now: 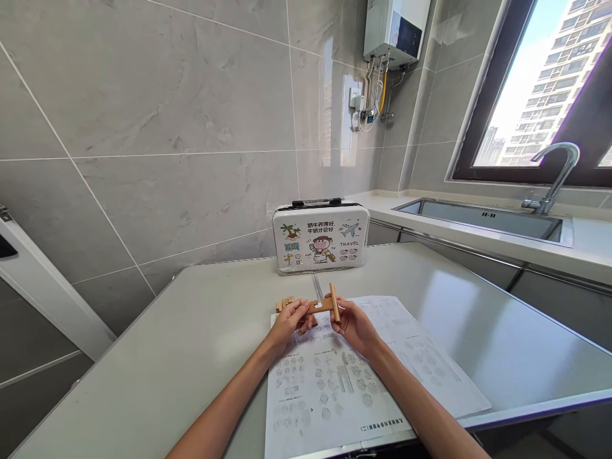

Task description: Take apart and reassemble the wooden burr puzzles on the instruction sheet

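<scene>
The left grip (pixel 291 322) pinches the left end of a wooden bar (pixel 321 306) between thumb and fingers, with the thumb along the near face. From there the bar's long axis runs rightward, rising very slightly, to a wooden stick (pixel 335 302). The stick stands across the bar's right end, nearly at a right angle, its top leaning a little left. The right grip (pixel 352 324) is the nearer one to the stick: its fingers close round it and the bar's end from the right. Whether bar and stick are joined or only touching, I cannot tell. Both are held above the paper, midway between the two arms.

Materials, again from the left: grey marbled tiles (pixel 167 95) with thin pale joints, then the smooth, light, faintly glossy tabletop (pixel 191 331). Just behind the left grip sit blocks (pixel 283 305) of pale yellow wood, squarish and stepped, partly hidden by the fingers. The bar is flat and browner, with a cutout in its upper edge; the stick is slim, straight and honey-coloured. Beyond them stands a white case (pixel 320 252), round-cornered, printed with cartoons, with a black handle on top. Under the hands and out to the right lies thin white paper (pixel 306 395) with grey drawings. Farther right are a metal sink (pixel 567 229) and a shiny curved tap (pixel 557 182).
</scene>
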The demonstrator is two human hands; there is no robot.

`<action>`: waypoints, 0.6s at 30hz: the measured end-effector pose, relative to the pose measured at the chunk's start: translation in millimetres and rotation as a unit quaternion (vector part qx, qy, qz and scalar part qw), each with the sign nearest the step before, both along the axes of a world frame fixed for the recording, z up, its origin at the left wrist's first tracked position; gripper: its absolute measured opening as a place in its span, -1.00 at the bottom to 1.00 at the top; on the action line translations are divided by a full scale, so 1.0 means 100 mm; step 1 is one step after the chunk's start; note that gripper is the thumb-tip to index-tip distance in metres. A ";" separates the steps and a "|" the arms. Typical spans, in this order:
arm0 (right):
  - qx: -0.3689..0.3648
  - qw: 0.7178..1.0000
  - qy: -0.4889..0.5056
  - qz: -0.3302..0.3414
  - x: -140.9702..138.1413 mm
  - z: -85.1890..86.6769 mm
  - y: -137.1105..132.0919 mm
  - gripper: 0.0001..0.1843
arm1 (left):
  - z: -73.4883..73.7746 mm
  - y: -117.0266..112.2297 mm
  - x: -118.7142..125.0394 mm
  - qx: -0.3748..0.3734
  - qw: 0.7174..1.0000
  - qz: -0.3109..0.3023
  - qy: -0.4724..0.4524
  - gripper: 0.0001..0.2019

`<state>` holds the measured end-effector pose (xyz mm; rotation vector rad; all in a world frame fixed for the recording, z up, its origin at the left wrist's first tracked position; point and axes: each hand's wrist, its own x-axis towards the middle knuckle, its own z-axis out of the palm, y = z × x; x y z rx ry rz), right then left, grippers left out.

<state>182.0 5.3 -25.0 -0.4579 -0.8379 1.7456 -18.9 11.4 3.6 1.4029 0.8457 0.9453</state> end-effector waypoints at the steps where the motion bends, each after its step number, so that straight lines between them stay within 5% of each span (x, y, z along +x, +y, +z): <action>1: -0.001 1.000 -0.003 -0.001 0.00 -0.01 0.01 -0.62 | 0.00 0.00 0.00 0.000 1.000 0.001 0.001 -0.54; 18: -0.030 0.997 -0.024 -0.064 0.01 0.01 0.00 -0.68 | 0.06 -0.06 0.01 -0.001 1.000 0.016 -0.001 -0.56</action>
